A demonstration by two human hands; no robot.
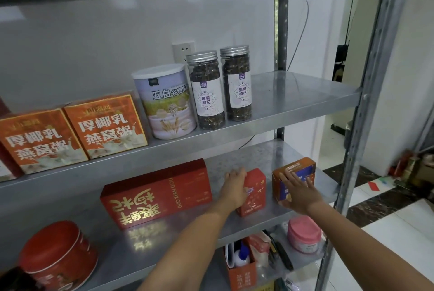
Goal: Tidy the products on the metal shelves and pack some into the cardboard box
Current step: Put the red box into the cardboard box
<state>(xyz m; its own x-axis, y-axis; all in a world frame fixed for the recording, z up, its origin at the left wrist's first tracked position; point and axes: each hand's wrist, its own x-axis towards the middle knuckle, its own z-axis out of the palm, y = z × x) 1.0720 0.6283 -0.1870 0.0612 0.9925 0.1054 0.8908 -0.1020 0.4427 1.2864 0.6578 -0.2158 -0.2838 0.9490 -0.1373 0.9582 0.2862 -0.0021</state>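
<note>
On the middle metal shelf [237, 225] stand a small red box [256, 196] and an orange box [296, 170] side by side. My left hand [234, 185] lies against the left side of the small red box, fingers reaching toward the back. My right hand [297, 188] rests flat on the front of the orange box with straight, spread fingers. Left of them lies a long red gift box [157, 194], and a red round tin [58, 255] stands at the near left.
The upper shelf [293, 93] holds two orange-red cartons [70, 133], a white canister [164, 102] and two dark-filled jars [220, 88]; its right end is bare. The lower shelf carries a pink tub [304, 234], a small carton with a bottle [242, 265] and pens. A steel upright [361, 126] stands at the right.
</note>
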